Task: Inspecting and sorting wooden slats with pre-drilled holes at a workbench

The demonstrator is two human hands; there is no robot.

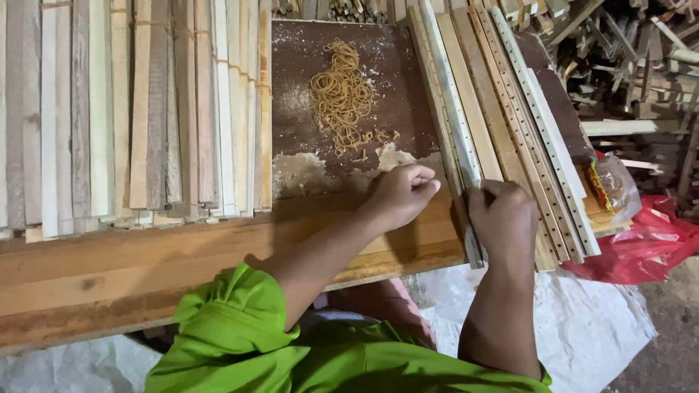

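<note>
A row of long pale wooden slats (502, 102) lies on the right side of the workbench, some with lines of small holes. My right hand (504, 218) is closed over the near end of one slat (455, 109) at the left of that row. My left hand (403, 193), fingers curled, rests on the bench just left of the same slat, fingertips touching its edge. A heap of yellowish rubber bands (342, 98) lies on the dark brown board (291, 65) beyond my left hand.
A wide stack of wooden slats (131, 109) covers the left of the bench (109, 269). A clear plastic bag with a colourful packet (611, 185) and a red plastic bag (648, 240) sit at the right. Scrap wood (633, 51) is piled beyond.
</note>
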